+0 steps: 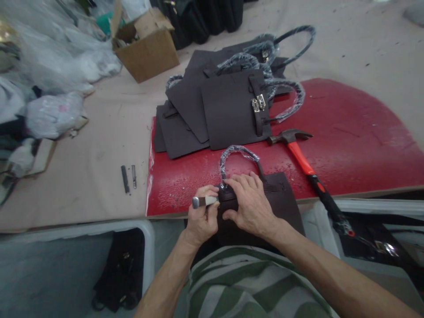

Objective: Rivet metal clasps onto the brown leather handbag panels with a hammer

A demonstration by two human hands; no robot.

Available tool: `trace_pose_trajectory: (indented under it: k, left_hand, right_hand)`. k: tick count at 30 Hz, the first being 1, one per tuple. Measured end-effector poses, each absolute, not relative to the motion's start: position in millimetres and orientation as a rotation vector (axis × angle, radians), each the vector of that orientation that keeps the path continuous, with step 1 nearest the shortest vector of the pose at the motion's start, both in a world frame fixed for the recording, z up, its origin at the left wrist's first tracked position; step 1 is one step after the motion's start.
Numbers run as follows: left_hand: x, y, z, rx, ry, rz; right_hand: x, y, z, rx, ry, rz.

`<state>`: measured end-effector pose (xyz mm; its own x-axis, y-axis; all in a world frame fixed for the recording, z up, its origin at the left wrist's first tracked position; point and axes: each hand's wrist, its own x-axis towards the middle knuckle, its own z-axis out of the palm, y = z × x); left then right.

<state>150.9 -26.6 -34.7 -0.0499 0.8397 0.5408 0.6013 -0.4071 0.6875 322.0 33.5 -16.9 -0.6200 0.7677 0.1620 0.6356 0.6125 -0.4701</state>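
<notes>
A dark brown handbag panel (281, 198) with a plastic-wrapped handle (236, 154) arching upward lies flat at the red board's near edge, a short silver metal tool (204, 202) pressed against its left side.

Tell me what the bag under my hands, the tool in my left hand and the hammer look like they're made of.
The bag looks like matte dark brown leather or imitation, hard to tell; its handle is wrapped in shiny clear plastic film. The tool in the left hand looks like bare polished metal. The hammer has a dull dark steel head and an orange-and-black grip, likely rubber or plastic.
</notes>
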Motion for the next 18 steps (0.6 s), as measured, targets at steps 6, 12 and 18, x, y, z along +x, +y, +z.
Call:
trace_pose_trajectory:
  k: [6, 12, 18]
  left_hand:
    - [153.2, -26.9, -34.3, 1.95, 1.615, 1.384]
    - [153.3, -24.7, -33.4, 1.93, 1.599, 1.423]
    - [151.7, -23.8, -32.5, 1.898, 1.6, 1.377]
  right_hand:
    - [326.8, 37.0, -12.9, -1.016, -2.43, 0.627]
    - [400.4, 63.0, 11.7, -1.246, -2.078, 0.331]
    - [470.0, 92.3, 11.2, -1.957, -2.241, 0.243]
